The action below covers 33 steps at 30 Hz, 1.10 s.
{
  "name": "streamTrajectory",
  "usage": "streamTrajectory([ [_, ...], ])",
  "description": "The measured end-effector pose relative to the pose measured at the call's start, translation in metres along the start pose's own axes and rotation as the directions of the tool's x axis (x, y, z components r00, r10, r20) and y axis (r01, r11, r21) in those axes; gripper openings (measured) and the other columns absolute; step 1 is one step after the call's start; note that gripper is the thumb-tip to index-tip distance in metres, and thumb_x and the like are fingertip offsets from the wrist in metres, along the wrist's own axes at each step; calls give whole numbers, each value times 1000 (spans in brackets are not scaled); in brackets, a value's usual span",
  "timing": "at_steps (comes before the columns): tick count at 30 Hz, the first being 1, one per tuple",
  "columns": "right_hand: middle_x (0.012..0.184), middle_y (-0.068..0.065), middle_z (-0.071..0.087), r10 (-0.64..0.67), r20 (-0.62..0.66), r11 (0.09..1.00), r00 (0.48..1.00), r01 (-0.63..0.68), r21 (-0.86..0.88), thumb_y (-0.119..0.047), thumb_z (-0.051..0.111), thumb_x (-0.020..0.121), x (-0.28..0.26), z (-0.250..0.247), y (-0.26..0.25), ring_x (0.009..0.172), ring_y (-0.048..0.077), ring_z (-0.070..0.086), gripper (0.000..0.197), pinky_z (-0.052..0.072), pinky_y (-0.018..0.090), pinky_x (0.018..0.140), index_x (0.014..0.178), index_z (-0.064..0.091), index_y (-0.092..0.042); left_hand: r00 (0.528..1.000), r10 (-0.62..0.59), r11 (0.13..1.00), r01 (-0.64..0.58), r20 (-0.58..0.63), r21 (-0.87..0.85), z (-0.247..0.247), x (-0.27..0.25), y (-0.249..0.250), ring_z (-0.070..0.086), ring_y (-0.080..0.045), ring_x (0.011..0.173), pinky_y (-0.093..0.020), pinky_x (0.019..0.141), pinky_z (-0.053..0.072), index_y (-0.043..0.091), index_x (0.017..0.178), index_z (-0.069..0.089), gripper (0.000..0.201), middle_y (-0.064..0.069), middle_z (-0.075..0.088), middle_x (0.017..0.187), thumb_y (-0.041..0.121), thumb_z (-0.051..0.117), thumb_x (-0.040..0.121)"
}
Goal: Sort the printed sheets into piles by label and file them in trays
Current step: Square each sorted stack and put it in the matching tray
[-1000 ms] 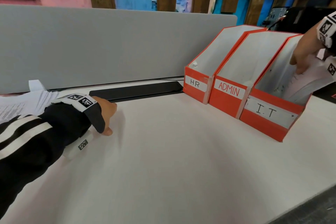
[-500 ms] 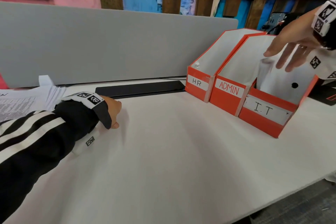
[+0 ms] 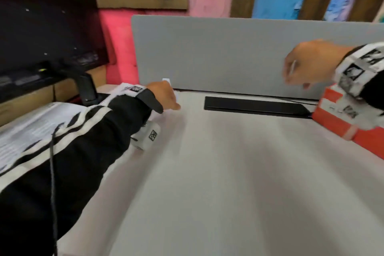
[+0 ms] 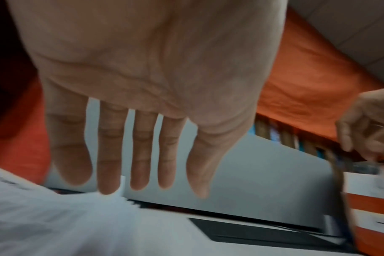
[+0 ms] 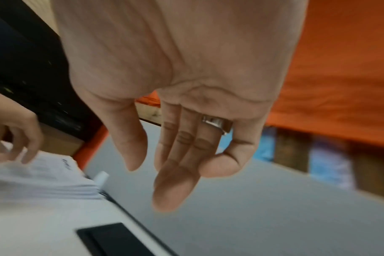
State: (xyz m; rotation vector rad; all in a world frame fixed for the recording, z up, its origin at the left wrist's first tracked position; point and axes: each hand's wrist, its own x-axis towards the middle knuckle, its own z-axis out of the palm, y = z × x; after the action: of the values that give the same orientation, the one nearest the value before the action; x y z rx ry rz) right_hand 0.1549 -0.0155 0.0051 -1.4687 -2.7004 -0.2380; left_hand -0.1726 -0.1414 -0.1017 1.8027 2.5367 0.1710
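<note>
A: Where is the left hand (image 3: 164, 94)?

B: Low over the white tabletop (image 3: 228, 172), at the right edge of the printed sheets (image 3: 39, 122). In the left wrist view its fingers (image 4: 107, 155) hang straight and slightly spread, so the grip is wide and holds nothing. Whether the fingertips touch the paper I cannot tell; the pictures are blurred.

A: And the right hand (image 3: 305, 64)?

B: In the air in front of the grey divider panel (image 3: 228, 52), well apart from the left one. The right wrist view shows its fingers (image 5: 175, 173) relaxed and close together, a silver ring (image 5: 217, 123) on 1 of them. That grip is loose and empty too.

A: The sheets themselves?

B: A stack at the far left of the tabletop, partly under the striped black sleeve (image 3: 72, 141), with a dark monitor (image 3: 45, 27) behind it. The right wrist view shows the stack's layered edge (image 5: 55, 188).

A: The trays?

B: Only 1 orange tray (image 3: 340, 118) shows clearly, at the right edge under the right wrist; its white label is too blurred to read. A black strip (image 3: 253, 106) lies on the tabletop between the tray and the left hand, just in front of the divider.
</note>
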Motion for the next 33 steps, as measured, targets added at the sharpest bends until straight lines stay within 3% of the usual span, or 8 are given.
streamTrajectory([
  [3, 64, 0, 76, -116, 129, 958, 985, 77, 276, -14, 72, 83, 28, 41, -67, 58, 10, 74, 8, 60, 33, 72, 83, 79, -11, 976, -117, 980, 83, 185, 179, -1, -4, -52, 61, -20, 114, -25, 93, 42, 19, 125, 70, 46, 1, 69, 120, 52, 63, 92],
  [6, 88, 17, 78, -164, 217, 843, 962, 23, 538, -13, 74, 85, 68, 82, -126, 83, 25, 79, 18, 65, 47, 82, 97, 75, 0, 936, -132, 982, 79, 326, 170, 11, -9, -81, 58, -15, 111, -24, 97, 38, 32, 137, 58, 65, 8, 63, 127, 57, 75, 80],
  [10, 108, 13, 74, -179, 258, 743, 949, -42, 668, -16, 74, 89, 118, 116, -191, 102, 29, 75, 29, 61, 51, 91, 112, 70, 1, 949, -67, 986, 15, 307, 169, 18, -9, -84, 54, -17, 121, -25, 102, 35, 30, 140, 54, 64, 6, 57, 135, 55, 73, 84],
  [15, 117, 10, 63, -169, 277, 803, 946, -31, 595, -28, 76, 87, 178, 138, -240, 111, 32, 64, 36, 57, 47, 98, 111, 59, -6, 947, -23, 972, -53, 320, 229, 21, 4, -87, 53, -24, 127, -29, 98, 37, 23, 140, 50, 68, 0, 54, 140, 56, 72, 85],
  [20, 148, 10, 51, -122, 312, 867, 942, -52, 496, -45, 74, 89, 219, 142, -263, 133, 35, 52, 72, 46, 42, 106, 145, 46, -9, 951, 29, 965, -106, 307, 240, 33, 11, -97, 53, -25, 120, -30, 85, 31, 24, 134, 49, 72, 0, 54, 134, 56, 79, 78],
  [26, 154, 8, 48, -134, 327, 888, 935, -33, 458, -55, 70, 90, 241, 150, -288, 139, 31, 48, 78, 39, 40, 114, 150, 46, -12, 947, 48, 961, -131, 318, 244, 40, 12, -96, 56, -21, 103, -33, 81, 42, 21, 132, 47, 64, 0, 55, 123, 55, 73, 84],
  [29, 151, 10, 50, -110, 349, 909, 931, -48, 415, -54, 71, 89, 243, 148, -292, 137, 31, 49, 78, 40, 37, 109, 149, 47, -11, 940, 46, 963, -132, 338, 236, 38, 13, -95, 52, -19, 96, -34, 80, 44, 21, 133, 46, 65, 1, 53, 121, 55, 72, 85],
  [33, 151, 10, 51, -69, 329, 922, 942, -66, 383, -61, 76, 80, 247, 148, -299, 135, 33, 51, 88, 41, 44, 114, 148, 49, -13, 931, 61, 959, -155, 359, 239, 36, 15, -96, 48, -19, 94, -35, 80, 44, 20, 134, 44, 67, 0, 51, 122, 56, 72, 84],
])
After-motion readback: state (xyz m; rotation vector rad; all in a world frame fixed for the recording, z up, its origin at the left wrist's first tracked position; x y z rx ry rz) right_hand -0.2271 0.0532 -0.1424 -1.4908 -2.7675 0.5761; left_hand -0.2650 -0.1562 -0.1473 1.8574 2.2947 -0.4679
